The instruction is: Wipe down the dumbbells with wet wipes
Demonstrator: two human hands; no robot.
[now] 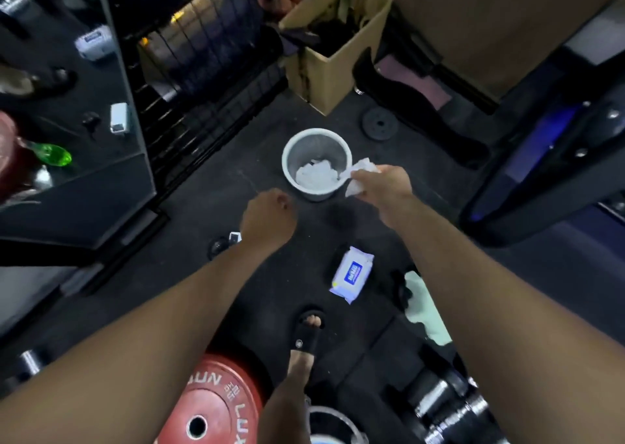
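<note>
Head view: right hand point(380, 186) grips wipe point(360, 173) beside bin point(316, 164).

A red weight plate point(211, 406) lay at the near edge, a cardboard box point(333, 55) stood at the far side beside a black wire rack point(203, 55), a small black plate point(381, 123) lay right of it, and a mirror point(64, 82) leaned at left.

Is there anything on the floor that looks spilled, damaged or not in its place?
Mostly no. The cardboard box has dark streaks running down its front, like stains. The wipes pack lies on the floor, and the right hand holds a crumpled wipe beside the bin.
</note>
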